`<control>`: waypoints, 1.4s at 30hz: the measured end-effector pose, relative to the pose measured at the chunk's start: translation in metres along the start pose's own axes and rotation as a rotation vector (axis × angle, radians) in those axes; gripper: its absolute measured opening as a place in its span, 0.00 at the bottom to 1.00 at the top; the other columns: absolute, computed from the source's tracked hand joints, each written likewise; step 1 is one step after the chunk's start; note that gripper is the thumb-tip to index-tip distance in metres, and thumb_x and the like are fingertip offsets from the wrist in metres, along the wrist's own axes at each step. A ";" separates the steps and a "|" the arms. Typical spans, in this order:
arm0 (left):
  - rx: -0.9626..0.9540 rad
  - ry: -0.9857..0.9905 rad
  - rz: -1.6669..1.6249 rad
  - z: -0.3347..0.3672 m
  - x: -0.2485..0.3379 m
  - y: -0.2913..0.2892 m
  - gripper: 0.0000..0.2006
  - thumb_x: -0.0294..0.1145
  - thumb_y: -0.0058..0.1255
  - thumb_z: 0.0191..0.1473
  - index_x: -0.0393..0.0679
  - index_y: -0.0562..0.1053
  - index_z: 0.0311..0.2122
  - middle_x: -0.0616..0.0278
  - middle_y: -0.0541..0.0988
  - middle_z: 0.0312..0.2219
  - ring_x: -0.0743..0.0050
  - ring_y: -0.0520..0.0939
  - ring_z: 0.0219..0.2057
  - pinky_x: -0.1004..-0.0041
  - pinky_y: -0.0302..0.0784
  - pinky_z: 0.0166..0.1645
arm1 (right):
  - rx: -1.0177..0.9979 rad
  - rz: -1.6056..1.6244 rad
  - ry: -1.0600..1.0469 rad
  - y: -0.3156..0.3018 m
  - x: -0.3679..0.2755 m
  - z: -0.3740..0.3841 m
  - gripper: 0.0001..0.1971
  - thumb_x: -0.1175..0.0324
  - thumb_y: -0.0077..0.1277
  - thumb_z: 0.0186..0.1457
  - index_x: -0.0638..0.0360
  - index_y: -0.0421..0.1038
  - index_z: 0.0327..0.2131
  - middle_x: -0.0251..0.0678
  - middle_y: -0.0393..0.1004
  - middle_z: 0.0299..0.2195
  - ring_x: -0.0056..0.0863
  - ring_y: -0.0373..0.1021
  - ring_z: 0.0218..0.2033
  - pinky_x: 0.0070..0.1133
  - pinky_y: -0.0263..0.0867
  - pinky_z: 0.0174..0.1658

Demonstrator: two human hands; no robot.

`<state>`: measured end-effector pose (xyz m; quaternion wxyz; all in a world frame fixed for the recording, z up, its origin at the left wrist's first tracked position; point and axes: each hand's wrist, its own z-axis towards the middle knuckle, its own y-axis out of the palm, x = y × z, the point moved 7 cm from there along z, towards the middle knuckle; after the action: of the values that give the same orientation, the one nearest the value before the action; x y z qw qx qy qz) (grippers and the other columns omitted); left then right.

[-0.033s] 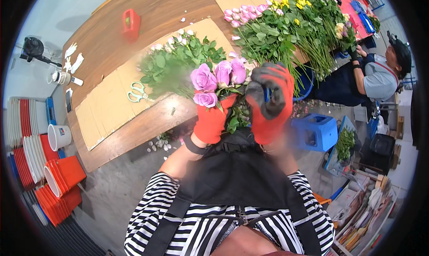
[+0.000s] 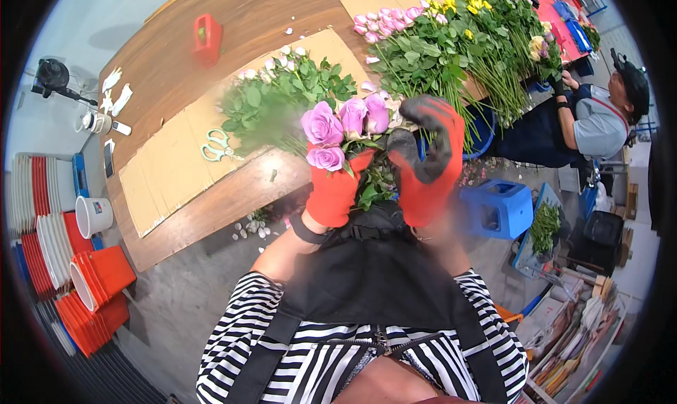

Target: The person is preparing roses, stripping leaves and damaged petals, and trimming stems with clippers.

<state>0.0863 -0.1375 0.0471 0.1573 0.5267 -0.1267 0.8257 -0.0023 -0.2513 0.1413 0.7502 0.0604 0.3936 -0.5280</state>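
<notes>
We see the long wooden tabletop [image 2: 176, 65] carrying sheets of cardboard [image 2: 169, 171], with rose stems heaped on them. Stacked orange and white buckets [image 2: 92, 277] stand on the floor at left, nested and holding only each other. Our left hand [image 2: 335, 185], in a red glove, grips the stems of a purple rose bunch [image 2: 342, 125] held above our chest; our right hand [image 2: 427, 161] curls closed beside the blooms. Nothing has visibly shifted since the earlier view.

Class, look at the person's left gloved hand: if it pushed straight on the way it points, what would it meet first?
Probably the white roses lying on the cardboard sheet, beyond the purple roses the left hand holds; depth is uncertain.
</notes>
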 end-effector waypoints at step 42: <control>-0.274 -0.256 -0.635 -0.008 -0.046 0.015 0.19 0.37 0.37 0.62 0.44 0.61 0.57 0.61 0.65 0.54 0.67 0.65 0.55 0.68 0.56 0.61 | -0.172 0.348 0.260 0.017 0.024 0.003 0.17 0.82 0.58 0.39 0.64 0.70 0.37 0.36 0.69 0.41 0.28 0.66 0.44 0.23 0.61 0.49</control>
<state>0.0917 -0.1545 0.0010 0.4577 0.6127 -0.0847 0.6387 0.0166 -0.2633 0.1220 0.7753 0.1306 0.5142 -0.3427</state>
